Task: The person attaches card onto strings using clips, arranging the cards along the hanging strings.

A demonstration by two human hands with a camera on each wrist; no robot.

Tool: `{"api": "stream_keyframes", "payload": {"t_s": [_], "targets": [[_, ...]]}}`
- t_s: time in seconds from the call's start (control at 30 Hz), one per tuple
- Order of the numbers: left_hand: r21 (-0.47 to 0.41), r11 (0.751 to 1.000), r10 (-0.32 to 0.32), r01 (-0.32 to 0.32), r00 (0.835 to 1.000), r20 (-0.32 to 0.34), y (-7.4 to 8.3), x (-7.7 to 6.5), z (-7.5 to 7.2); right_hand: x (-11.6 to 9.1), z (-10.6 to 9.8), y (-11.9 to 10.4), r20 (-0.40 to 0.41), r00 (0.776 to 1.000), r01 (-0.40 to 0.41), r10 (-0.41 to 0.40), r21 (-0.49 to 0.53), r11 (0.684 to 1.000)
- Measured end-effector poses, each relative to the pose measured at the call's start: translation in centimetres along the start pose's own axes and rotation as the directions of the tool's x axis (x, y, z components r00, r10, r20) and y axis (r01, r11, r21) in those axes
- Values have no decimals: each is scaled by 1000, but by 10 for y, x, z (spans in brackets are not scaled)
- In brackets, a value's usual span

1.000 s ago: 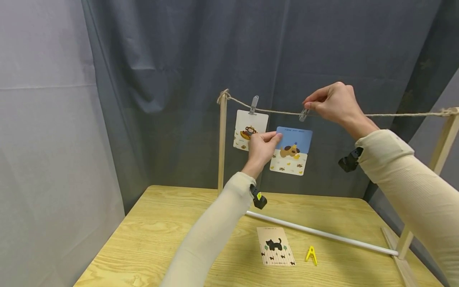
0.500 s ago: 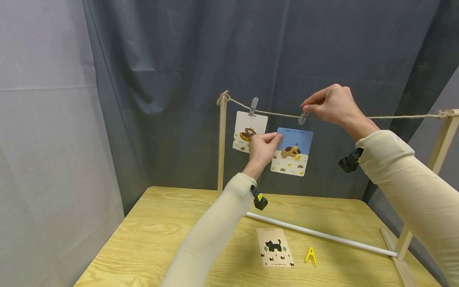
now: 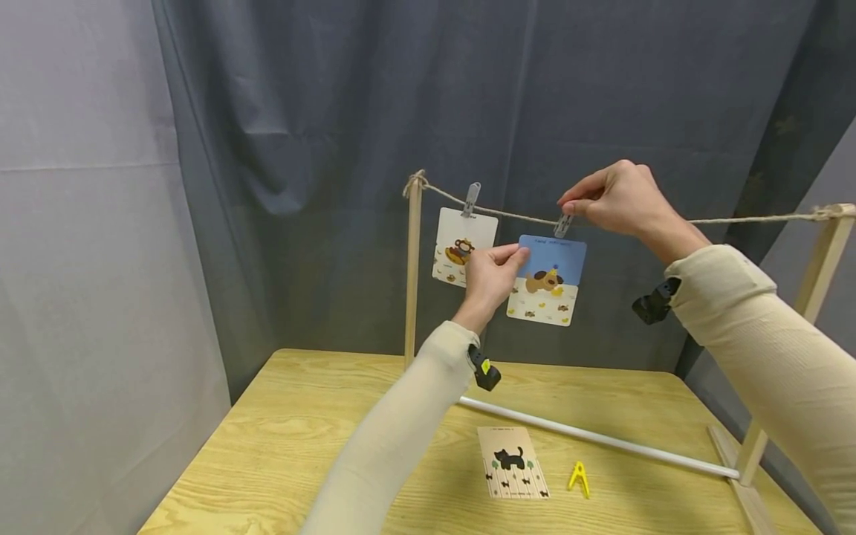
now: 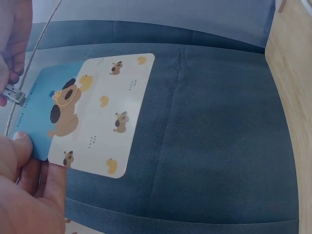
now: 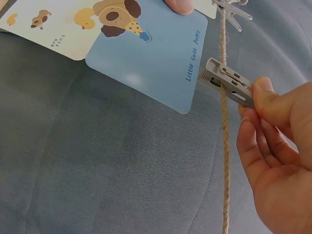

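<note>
My left hand (image 3: 491, 279) pinches the left edge of a blue and white puppy card (image 3: 548, 279) between thumb and fingers, holding it upright just below the rope. Above the card's top edge, my right hand (image 3: 622, 200) pinches a grey clothespin (image 5: 228, 80) by its handles. In the right wrist view the clothespin straddles the rope (image 5: 225, 156), its tips right at the card's printed top edge. A monkey card (image 3: 449, 238) hangs at the left from another grey clothespin (image 3: 471, 199), partly hidden behind my left hand.
The rope runs between two wooden posts (image 3: 412, 275), joined low down by a white rod (image 3: 595, 437). On the wooden table (image 3: 281, 431) lie a black cat card (image 3: 511, 462) and a yellow clothespin (image 3: 579, 479). Dark curtains (image 3: 334, 148) hang behind.
The right hand has lowered slightly with the grey clothespin, and the left hand has shifted the puppy card a little right and up, so the clothespin and card are closer together.
</note>
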State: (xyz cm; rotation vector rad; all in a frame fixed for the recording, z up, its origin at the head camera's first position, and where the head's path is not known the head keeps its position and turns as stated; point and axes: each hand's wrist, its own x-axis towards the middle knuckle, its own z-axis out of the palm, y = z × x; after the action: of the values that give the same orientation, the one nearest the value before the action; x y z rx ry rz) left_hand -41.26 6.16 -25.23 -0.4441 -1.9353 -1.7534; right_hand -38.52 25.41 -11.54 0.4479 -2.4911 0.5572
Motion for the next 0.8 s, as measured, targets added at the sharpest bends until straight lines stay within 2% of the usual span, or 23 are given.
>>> {"api": "stream_keyframes", "payload": {"t_s": [0.43, 0.8], "targets": [[-28, 1000, -12, 12, 1000, -3, 4, 0, 0, -1, -2, -3, 49, 998, 36, -36, -5, 999], [-58, 998, -13, 13, 1000, 15, 4, 0, 0, -1, -4, -5, 90, 996, 15, -14, -12, 1000]]}}
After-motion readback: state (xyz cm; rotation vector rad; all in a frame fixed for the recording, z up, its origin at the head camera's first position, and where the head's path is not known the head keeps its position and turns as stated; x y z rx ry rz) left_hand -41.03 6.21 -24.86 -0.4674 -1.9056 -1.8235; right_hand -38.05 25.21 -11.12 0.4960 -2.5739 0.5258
